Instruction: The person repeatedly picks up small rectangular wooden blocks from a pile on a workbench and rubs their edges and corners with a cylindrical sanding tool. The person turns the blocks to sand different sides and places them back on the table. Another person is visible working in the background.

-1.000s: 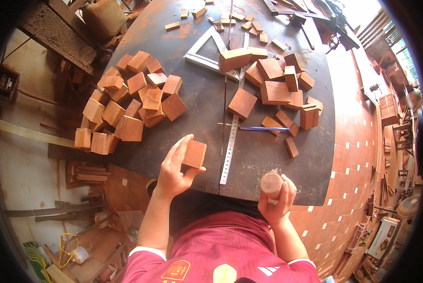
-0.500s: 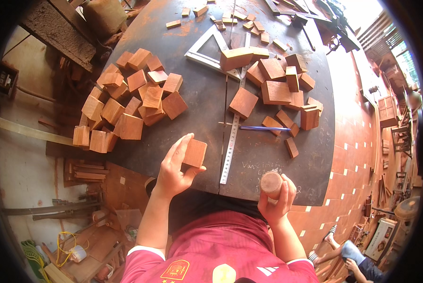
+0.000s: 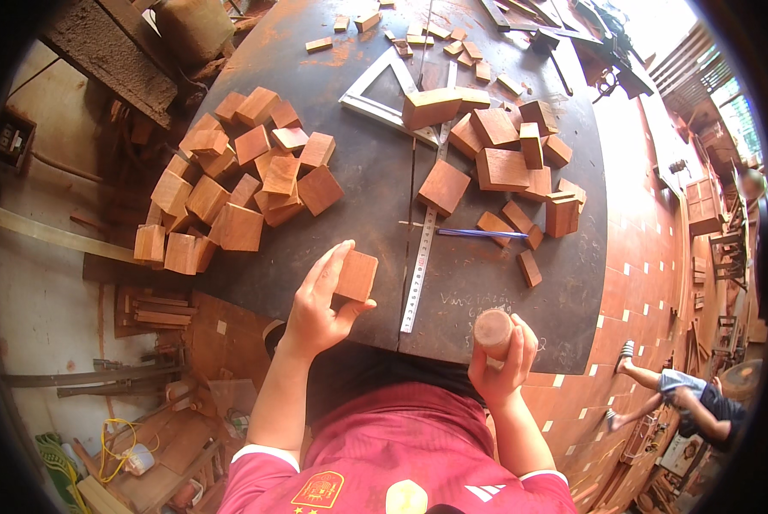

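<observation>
My left hand (image 3: 317,298) is closed on a reddish-brown wooden block (image 3: 357,276), fingers along its left side and thumb underneath. My right hand (image 3: 508,358) grips a short round wooden cylinder (image 3: 493,331) with its flat end turned up. Between the hands lies a steel ruler (image 3: 418,278) on the dark tabletop (image 3: 350,224). A blue pen (image 3: 482,232) lies across the table beyond my right hand. One pile of wooden blocks (image 3: 236,227) spreads beyond my left hand, and another group of larger blocks (image 3: 502,170) sits to the right of the ruler.
A white triangular frame (image 3: 369,105) lies farther back, near small wood offcuts (image 3: 457,49). Metal tools (image 3: 542,36) rest at the far edge. Another person (image 3: 684,398) is on the tiled floor (image 3: 637,283) at right. Wood scraps (image 3: 157,310) are stacked at lower left.
Both hands keep their hold on the block and the cylinder, nearly unmoved. The other person at the lower right has moved up into fuller view.
</observation>
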{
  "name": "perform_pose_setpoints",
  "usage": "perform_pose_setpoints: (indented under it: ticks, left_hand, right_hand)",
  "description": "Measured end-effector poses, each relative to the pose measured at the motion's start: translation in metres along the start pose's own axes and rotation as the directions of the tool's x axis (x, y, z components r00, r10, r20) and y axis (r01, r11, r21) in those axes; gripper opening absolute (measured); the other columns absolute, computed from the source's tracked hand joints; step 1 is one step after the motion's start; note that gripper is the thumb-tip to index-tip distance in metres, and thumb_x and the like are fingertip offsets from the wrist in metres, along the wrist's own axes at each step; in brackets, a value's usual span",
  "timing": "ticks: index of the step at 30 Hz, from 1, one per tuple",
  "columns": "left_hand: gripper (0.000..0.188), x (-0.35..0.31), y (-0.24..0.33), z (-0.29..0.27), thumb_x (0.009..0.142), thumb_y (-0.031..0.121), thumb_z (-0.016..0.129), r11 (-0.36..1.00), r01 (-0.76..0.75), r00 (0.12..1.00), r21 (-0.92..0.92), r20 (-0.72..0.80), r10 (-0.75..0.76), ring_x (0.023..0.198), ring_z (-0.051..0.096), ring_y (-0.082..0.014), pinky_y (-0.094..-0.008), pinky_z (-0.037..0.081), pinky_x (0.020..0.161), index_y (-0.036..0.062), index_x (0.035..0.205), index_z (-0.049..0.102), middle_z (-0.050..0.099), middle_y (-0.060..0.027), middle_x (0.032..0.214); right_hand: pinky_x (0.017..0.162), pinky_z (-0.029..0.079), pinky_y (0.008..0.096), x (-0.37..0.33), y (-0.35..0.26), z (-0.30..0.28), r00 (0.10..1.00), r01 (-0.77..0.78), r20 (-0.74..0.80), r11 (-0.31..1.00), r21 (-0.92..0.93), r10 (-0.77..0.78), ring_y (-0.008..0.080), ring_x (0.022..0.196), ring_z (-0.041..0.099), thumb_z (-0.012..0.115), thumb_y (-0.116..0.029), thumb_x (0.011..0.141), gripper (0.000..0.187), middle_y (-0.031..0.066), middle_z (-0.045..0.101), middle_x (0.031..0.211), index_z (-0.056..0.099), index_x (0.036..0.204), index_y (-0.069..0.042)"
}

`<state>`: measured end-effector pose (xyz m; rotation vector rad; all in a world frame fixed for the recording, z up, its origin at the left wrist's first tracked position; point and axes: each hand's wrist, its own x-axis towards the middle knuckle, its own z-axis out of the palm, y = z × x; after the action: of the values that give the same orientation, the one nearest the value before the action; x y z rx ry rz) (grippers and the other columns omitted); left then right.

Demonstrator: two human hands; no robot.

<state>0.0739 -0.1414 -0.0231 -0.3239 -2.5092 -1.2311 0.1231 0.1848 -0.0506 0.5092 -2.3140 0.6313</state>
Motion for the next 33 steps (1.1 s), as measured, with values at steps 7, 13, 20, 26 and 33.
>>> perform_pose_setpoints:
  ticks: [7, 13, 20, 26, 33]
  left_hand:
    - [0.093, -0.0009, -0.0025, 0.001, 0.075, 0.02, 0.097, 1.0, 0.009, 1.0, -0.012, 0.006, -0.009, 0.134, 0.065, -0.0427, -0.0471, 0.054, 0.112, 0.0005, 0.155, 0.053, 0.066, -0.0223, 0.146]
    - [0.094, -0.0007, -0.0014, 0.0, 0.075, 0.021, 0.097, 1.0, 0.0, 1.0, 0.001, 0.004, 0.0, 0.134, 0.065, -0.0428, -0.0474, 0.054, 0.112, 0.0006, 0.155, 0.053, 0.066, -0.022, 0.147]
    - [0.092, -0.0005, -0.0032, -0.0004, 0.08, 0.023, 0.095, 1.0, -0.024, 0.999, 0.01, 0.026, 0.024, 0.133, 0.063, -0.0457, -0.049, 0.055, 0.109, -0.0009, 0.156, 0.049, 0.062, -0.0253, 0.147]
    - [0.093, -0.0002, -0.0021, -0.001, 0.079, 0.022, 0.095, 1.0, -0.023, 0.999, 0.01, 0.026, 0.023, 0.133, 0.063, -0.0458, -0.049, 0.055, 0.109, -0.0008, 0.157, 0.049, 0.062, -0.0253, 0.147]
    - [0.093, 0.0004, -0.0014, -0.0005, 0.079, 0.022, 0.096, 1.0, -0.025, 0.999, -0.004, 0.022, 0.025, 0.132, 0.063, -0.0459, -0.0489, 0.055, 0.109, -0.0006, 0.157, 0.049, 0.062, -0.0255, 0.147]
  right_hand:
    - [0.097, 0.055, 0.0529, 0.0, 0.0002, 0.0004, 1.0, 0.003, -0.007, 1.0, -0.006, -0.003, 0.0451, 0.114, 0.067, 0.078, -0.014, 0.088, 0.068, 0.03, 0.065, 0.131, 0.051, 0.147, 0.005]
    - [0.101, 0.053, 0.0542, 0.0013, -0.0017, -0.0029, 0.999, -0.001, 0.046, 1.0, 0.0, 0.001, 0.0451, 0.118, 0.066, 0.081, -0.009, 0.09, 0.076, 0.0293, 0.062, 0.134, 0.042, 0.154, 0.005]
    - [0.097, 0.055, 0.0533, -0.0009, 0.0007, 0.0008, 1.0, 0.001, 0.003, 1.0, -0.008, -0.001, 0.0453, 0.113, 0.067, 0.078, -0.015, 0.089, 0.068, 0.0302, 0.064, 0.131, 0.05, 0.147, 0.005]
    - [0.097, 0.056, 0.053, 0.001, -0.0004, 0.0004, 1.0, -0.011, 0.005, 1.0, -0.002, 0.011, 0.0451, 0.113, 0.067, 0.078, -0.015, 0.089, 0.066, 0.0302, 0.065, 0.131, 0.051, 0.146, 0.006]
    - [0.097, 0.056, 0.0529, 0.0018, -0.0003, 0.0008, 1.0, -0.002, -0.002, 1.0, 0.0, 0.002, 0.0452, 0.113, 0.068, 0.078, -0.014, 0.089, 0.065, 0.0304, 0.065, 0.13, 0.052, 0.145, 0.006]
